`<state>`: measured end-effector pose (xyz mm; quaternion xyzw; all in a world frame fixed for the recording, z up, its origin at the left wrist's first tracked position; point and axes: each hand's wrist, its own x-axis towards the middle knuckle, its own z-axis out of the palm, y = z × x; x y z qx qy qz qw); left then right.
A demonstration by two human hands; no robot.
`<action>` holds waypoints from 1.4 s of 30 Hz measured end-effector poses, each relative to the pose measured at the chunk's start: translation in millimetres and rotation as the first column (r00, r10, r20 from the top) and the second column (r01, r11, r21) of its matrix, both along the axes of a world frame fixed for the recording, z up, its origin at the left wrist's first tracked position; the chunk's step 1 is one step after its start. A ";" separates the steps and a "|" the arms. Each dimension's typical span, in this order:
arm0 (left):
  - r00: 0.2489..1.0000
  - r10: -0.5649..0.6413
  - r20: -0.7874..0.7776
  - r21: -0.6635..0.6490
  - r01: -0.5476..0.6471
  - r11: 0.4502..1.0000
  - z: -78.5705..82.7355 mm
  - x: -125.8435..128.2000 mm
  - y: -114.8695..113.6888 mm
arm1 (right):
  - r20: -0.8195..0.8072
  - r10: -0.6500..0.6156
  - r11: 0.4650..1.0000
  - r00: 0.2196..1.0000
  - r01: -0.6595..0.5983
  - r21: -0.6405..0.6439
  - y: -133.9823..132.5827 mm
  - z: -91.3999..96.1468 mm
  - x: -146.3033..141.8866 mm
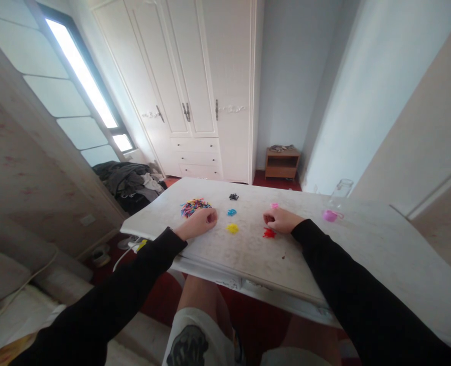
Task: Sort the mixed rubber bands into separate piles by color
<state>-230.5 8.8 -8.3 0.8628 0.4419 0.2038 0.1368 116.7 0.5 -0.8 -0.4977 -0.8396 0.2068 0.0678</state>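
Note:
My left hand (pixel 201 222) rests at the right edge of a mixed heap of small multicoloured pieces (pixel 193 207), perhaps little rubber bands. Its fingers are curled together; whatever they pinch is too small to make out. My right hand (pixel 283 220) is closed too, just above a red pile (pixel 269 233) and in front of a pink pile (pixel 274 206) that it partly covers. What its fingertips hold, if anything, is hidden. Between the hands lie a black pile (pixel 233 196), a blue pile (pixel 232 212) and a yellow pile (pixel 232 228).
The white table (pixel 217 254) carries a clear glass bottle (pixel 340 193) and a pinkish-purple item (pixel 330 216) at right. Clothes (pixel 129 183) are heaped beyond its left end. A white wardrobe (pixel 194 76) and a small wooden cabinet (pixel 282 163) stand behind.

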 end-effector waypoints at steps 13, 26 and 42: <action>0.914 0.053 0.402 -0.136 0.003 0.991 -3.2 3.1 22.8 | -0.038 -0.020 1.000 0.999 0.019 -0.005 -0.1 -1.2 0.3; 0.650 -0.056 0.758 -0.095 0.195 0.976 -5.5 54.7 90.8 | -0.092 -0.081 0.993 0.992 0.088 0.073 -0.2 -5.1 -4.7; 0.708 -0.288 0.644 0.086 0.307 0.948 -4.2 60.0 58.4 | 0.090 0.045 0.904 0.995 -0.079 0.421 -29.1 13.8 -53.4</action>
